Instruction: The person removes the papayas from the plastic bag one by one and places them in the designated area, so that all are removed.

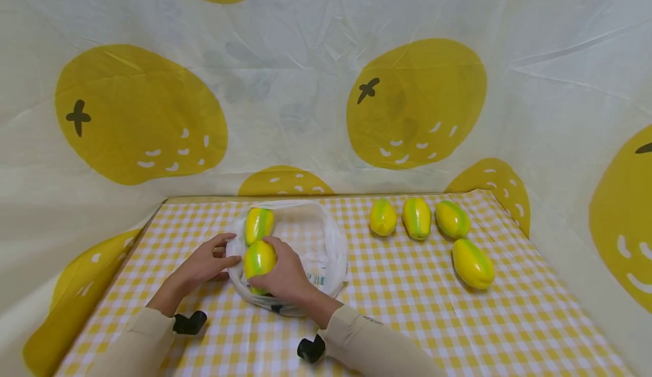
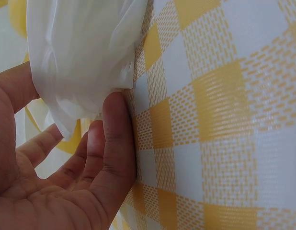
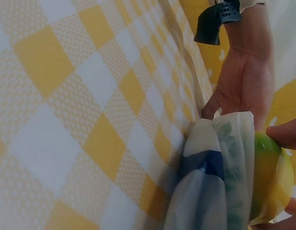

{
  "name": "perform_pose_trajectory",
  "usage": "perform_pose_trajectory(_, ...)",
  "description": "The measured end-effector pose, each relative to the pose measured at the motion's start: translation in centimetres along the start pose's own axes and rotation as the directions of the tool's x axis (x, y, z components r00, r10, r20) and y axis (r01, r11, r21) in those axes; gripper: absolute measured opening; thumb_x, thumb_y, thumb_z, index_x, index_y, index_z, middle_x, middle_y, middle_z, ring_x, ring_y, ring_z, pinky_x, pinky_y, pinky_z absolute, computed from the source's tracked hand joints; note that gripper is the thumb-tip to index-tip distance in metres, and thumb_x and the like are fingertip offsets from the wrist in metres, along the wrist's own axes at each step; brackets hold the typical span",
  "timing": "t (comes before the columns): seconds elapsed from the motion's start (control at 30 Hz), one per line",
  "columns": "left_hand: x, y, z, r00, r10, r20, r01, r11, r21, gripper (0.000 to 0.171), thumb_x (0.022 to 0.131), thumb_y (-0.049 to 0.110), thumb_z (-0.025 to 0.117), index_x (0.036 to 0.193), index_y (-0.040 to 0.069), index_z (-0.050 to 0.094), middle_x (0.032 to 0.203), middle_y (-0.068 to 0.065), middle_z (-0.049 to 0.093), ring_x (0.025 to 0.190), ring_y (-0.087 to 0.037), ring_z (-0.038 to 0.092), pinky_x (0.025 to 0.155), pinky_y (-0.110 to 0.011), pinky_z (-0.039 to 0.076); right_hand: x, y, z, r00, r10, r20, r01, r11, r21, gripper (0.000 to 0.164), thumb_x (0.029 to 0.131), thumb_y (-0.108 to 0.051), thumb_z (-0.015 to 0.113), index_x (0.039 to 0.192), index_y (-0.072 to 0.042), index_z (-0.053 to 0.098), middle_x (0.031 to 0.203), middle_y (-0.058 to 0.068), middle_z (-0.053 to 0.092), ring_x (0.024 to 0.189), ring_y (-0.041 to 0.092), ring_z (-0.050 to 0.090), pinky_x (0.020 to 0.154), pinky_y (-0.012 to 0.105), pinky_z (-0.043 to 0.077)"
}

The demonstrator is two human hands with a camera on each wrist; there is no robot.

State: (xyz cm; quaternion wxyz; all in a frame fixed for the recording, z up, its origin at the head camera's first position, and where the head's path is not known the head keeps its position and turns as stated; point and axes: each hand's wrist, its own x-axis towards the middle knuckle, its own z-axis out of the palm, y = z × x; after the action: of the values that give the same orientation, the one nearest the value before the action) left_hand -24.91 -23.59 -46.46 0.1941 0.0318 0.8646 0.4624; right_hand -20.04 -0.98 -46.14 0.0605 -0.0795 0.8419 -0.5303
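A white plastic bag (image 1: 335, 247) stands with its mouth wide on the checked cloth. My right hand (image 1: 289, 272) grips a yellow papaya with a green stripe (image 1: 260, 257) at the bag's near left side. Another papaya (image 1: 258, 224) lies inside, just behind it. In the right wrist view the held papaya (image 3: 272, 177) shows beside the bag's rim, fingers and thumb around it. My left hand (image 1: 206, 261) rests at the bag's left edge. Its fingers are loosely bent about the hanging plastic (image 2: 81, 57) in the left wrist view.
Several more papayas lie on the right: a row at the back with one papaya (image 1: 416, 218) in its middle, and one papaya (image 1: 474, 264) closer to me. A fruit-printed curtain (image 1: 290, 111) hangs behind the table. The checked tablecloth (image 1: 407, 320) covers the tabletop.
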Motion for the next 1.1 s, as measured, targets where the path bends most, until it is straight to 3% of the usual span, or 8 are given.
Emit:
perform_pose_trajectory(0.47, 0.0, 0.1, 0.1, 1.0, -0.005, 0.005, 0.005, 1.0, -0.028, 0.082, 0.099, 0.034, 0.073, 0.163, 0.011, 0.028, 0.161, -0.029, 0.036, 0.134, -0.04, 0.055, 0.091, -0.039, 0.063, -1.5, -0.8, -3.9, 1.0, -0.031, 0.001, 0.031, 0.995, 0.096, 0.082, 0.075, -0.019, 0.089, 0.149, -0.021, 0.053, 0.144, 0.003, 0.058, 0.102, 0.021, 0.06, 0.084, 0.036, 0.059)
perform_pose_trajectory(1.1, 0.0, 0.2, 0.0, 0.999, -0.045, -0.003, 0.046, 0.999, 0.009, 0.085, 0.097, 0.038, 0.074, 0.163, 0.012, 0.029, 0.161, -0.03, 0.036, 0.135, -0.041, 0.052, 0.094, -0.04, 0.062, -3.0, -0.6, -8.8, 0.999, -0.024, -0.033, 0.026, 0.997, 0.079, 0.084, 0.075, -0.018, 0.09, 0.151, -0.02, 0.053, 0.15, 0.008, 0.054, 0.117, 0.034, 0.061, 0.081, 0.038, 0.062)
